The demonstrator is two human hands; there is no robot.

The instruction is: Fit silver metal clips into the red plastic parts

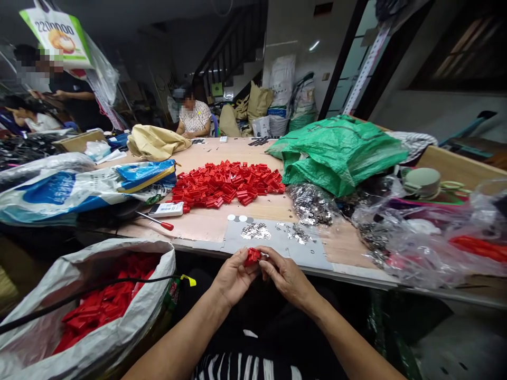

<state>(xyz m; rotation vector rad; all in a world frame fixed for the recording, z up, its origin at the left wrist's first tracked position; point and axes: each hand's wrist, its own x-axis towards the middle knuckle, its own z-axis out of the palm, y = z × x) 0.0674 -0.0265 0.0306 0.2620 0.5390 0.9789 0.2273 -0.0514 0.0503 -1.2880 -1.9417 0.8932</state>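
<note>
As right hand (277, 269) touches it, red piece (253, 256) sits pinched in left hand (236, 274).

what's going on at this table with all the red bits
The left hand holds a small red plastic part just off the table's near edge, and the right hand's fingers are at its side. A heap of similar red parts lies on the table, with small metal pieces nearer the hands. More red parts fill an open white sack at the left.
</note>
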